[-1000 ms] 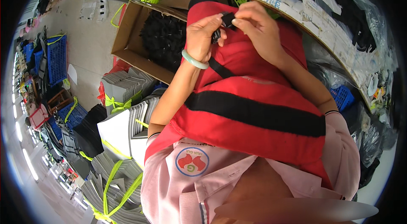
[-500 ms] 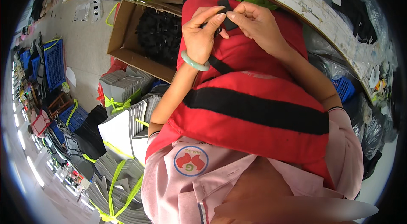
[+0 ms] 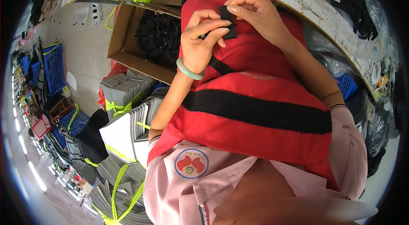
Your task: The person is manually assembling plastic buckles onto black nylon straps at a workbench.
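Observation:
Above my lap, which a red apron [image 3: 255,97] covers, my two hands hold a small flat black piece [image 3: 230,33], perhaps fabric or webbing. Thumb and fingers of my left hand [image 3: 201,35], the one with a pale green bangle [image 3: 190,69] at the wrist, pinch its left side. My right hand [image 3: 263,17] pinches the upper end between thumb and forefinger. The fingers partly cover the piece, so its full shape cannot be made out.
Left of my knees is an open cardboard box [image 3: 142,66] with many black pieces [image 3: 156,35]. Grey sheets [image 3: 125,129] tied with yellow-green strips are stacked at my left. A worn worktable [image 3: 313,16] curves across the far side. Blue crates [image 3: 54,69] stand farther left.
My right hand has moved up and my left hand slightly down, so the hands are farther apart. More of the black piece shows between them.

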A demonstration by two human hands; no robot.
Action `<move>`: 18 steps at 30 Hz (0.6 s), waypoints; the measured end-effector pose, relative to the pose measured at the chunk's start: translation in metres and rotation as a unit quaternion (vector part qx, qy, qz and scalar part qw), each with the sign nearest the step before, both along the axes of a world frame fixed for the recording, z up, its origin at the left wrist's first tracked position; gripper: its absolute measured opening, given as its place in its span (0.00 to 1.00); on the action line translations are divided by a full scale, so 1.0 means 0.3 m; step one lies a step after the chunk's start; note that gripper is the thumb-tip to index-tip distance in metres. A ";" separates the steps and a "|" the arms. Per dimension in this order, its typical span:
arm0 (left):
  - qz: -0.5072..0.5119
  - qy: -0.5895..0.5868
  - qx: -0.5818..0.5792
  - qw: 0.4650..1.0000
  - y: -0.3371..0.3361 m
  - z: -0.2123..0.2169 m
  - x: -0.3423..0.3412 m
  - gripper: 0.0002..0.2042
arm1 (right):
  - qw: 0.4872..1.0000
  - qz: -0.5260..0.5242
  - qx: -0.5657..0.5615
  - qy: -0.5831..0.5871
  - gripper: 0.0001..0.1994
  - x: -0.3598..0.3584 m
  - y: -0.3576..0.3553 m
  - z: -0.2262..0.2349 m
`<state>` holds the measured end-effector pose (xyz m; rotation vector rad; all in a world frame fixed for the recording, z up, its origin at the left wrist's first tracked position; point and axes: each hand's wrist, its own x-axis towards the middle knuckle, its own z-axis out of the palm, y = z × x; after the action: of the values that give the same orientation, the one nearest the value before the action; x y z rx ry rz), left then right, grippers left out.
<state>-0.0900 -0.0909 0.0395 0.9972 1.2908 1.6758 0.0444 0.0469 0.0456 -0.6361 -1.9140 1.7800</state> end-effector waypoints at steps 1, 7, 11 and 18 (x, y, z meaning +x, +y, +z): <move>-0.008 0.005 0.003 1.000 -0.003 -0.002 -0.005 0.09 | 0.999 -0.002 -0.033 -0.009 0.09 -0.004 0.000 0.003; -0.014 0.038 -0.066 0.997 -0.043 0.060 -0.005 0.08 | 0.991 -0.039 -0.117 0.048 0.06 -0.022 -0.029 -0.024; -0.050 0.118 -0.191 0.973 -0.147 0.090 -0.103 0.07 | 0.975 0.052 -0.214 0.033 0.07 -0.018 -0.077 -0.162; 0.283 -0.192 -0.214 0.915 -0.539 -0.301 -0.536 0.18 | 0.948 -0.179 0.237 -0.116 0.09 0.307 0.231 0.032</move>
<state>-0.2508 -0.2525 -0.0506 0.0122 1.6608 1.7608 0.1365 0.1164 0.0551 -0.9672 -2.1069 1.0081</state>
